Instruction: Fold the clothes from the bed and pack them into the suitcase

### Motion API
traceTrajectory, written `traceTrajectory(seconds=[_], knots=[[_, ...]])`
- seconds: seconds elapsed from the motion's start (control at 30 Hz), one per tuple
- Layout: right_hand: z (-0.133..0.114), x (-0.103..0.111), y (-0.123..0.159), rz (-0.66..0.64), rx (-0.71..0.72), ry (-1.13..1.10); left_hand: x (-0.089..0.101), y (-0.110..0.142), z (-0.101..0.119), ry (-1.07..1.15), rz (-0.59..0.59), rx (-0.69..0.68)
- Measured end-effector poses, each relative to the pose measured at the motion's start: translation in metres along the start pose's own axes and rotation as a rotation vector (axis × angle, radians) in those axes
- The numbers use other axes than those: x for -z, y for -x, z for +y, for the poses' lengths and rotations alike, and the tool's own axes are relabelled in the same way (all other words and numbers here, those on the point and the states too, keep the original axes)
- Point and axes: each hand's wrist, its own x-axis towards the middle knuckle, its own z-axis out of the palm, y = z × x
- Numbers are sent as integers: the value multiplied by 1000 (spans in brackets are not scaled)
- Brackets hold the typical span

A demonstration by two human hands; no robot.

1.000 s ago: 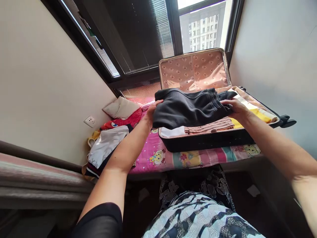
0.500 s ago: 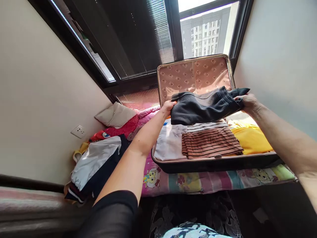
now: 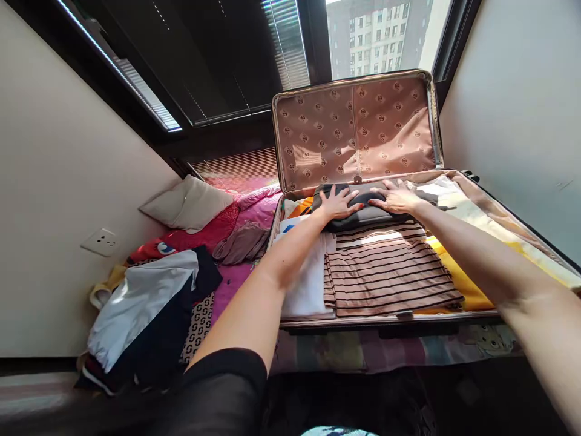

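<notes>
An open suitcase (image 3: 385,324) lies on the bed, its patterned lid (image 3: 354,127) upright against the window. A folded dark grey garment (image 3: 363,212) rests at the far end of the case. My left hand (image 3: 338,203) and my right hand (image 3: 396,197) lie flat on top of it, fingers spread, pressing down. In front of it sit a brown striped garment (image 3: 385,275), a white garment (image 3: 308,284) on its left and a yellow one (image 3: 467,287) on its right.
A pile of white, black and patterned clothes (image 3: 145,309) lies on the pink bedcover (image 3: 236,281) left of the case. A white pillow (image 3: 188,203) and red fabric (image 3: 200,233) sit near the window. Walls close in on both sides, with a socket (image 3: 100,241) on the left wall.
The dark grey garment was held up over the case by both hands; now it lies at the far end inside, with both hands flat on it. The view has moved closer.
</notes>
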Motion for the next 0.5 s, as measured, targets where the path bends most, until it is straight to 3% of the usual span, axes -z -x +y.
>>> traceTrajectory(seconds=[0.1, 0.23, 0.43, 0.5], knots=[[9, -29, -3, -82, -41, 8, -24, 7, -23, 162, -17, 129], [17, -45, 0, -23, -5, 26, -34, 10, -39, 33, -18, 98], [25, -45, -2, -62, -59, 35, -26, 8, -22, -162, -133, 112], [34, -47, -10, -3, -41, 29, -23, 7, -13, -171, -180, 109]])
